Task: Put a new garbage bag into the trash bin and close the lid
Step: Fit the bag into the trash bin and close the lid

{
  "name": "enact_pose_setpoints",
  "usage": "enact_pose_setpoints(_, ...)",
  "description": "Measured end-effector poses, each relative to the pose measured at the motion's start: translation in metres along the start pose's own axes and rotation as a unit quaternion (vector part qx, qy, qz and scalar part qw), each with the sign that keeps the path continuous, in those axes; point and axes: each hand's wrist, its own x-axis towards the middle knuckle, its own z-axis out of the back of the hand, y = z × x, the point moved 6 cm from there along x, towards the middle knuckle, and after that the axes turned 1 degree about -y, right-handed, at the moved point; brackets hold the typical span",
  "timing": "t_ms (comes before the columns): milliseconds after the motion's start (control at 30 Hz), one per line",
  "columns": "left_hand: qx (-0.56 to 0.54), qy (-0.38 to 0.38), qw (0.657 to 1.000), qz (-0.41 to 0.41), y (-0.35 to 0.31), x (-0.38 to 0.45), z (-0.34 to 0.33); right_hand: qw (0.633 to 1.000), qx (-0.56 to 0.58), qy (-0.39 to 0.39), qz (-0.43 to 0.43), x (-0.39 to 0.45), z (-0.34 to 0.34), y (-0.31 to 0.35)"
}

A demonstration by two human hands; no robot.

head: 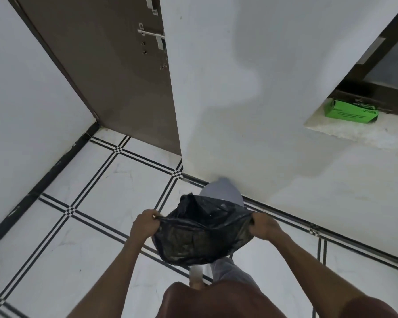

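Observation:
A black garbage bag (pixel 200 235) hangs stretched between my two hands, its mouth pulled wide. My left hand (pixel 145 223) pinches the bag's left rim, and my right hand (pixel 264 227) grips the right rim. Behind and under the bag stands a grey trash bin; its raised grey lid (pixel 222 189) leans against the wall, and part of the bin body (pixel 225 269) shows below the bag. The bin's opening is hidden by the bag.
A white wall (pixel 262 88) rises just behind the bin. A brown door (pixel 115 72) with a metal bolt stands at the left. A green box (pixel 350 111) sits on a ledge at the right. The floor (pixel 90 203) is white tile with black lines.

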Motion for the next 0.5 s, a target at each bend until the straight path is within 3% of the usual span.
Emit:
enact_pose_setpoints(167, -0.205, -0.045, 0.977, -0.034, -0.051, 0.01, 0.021, 0.976, 0.112, -0.185, -0.042, 0.012, 0.045, 0.002)
enact_pose_setpoints(333, -0.449, -0.117, 0.883, -0.073, -0.1, -0.001, 0.049, 0.92, 0.2, -0.338, -0.006, 0.013, 0.095, 0.012)
enact_pose_setpoints(400, -0.478, -0.143, 0.861, -0.095, -0.108, -0.006, 0.055, 0.902, 0.222, -0.37, 0.029, 0.003, 0.108, 0.022)
enact_pose_setpoints(500, -0.39, -0.15, 0.899, -0.128, -0.098, -0.005, 0.048, 0.901, 0.196, -0.377, 0.086, -0.01, 0.102, 0.028)
